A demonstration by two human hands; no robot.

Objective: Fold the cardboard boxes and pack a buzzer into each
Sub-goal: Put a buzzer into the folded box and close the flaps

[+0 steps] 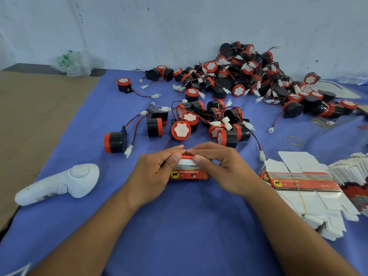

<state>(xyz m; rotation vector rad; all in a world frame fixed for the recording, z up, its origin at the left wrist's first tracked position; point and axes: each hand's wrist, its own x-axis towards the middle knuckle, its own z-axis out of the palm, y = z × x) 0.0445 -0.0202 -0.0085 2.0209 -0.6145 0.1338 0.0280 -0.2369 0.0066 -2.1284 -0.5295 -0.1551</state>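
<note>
A small red, white and yellow cardboard box (190,173) with an elephant logo stands on the blue cloth (179,226) at the centre. My left hand (157,172) and my right hand (221,168) grip it from either side, thumbs on its white top flap, fingertips meeting over the top. A red edge shows at the box's top opening; what is inside is hidden. Black and red buzzers (179,130) with red and black wires lie just beyond the box, and a large heap of buzzers (249,76) sits at the back right. Flat unfolded boxes (304,184) lie stacked at the right, bound by a rubber band.
A white hand-held controller (59,184) lies on the cloth to the left. Brown cardboard sheeting (29,116) covers the far left. A crumpled plastic bag (73,62) sits against the wall. Loose rubber bands (294,140) lie at the right, beside further fanned box blanks (350,170).
</note>
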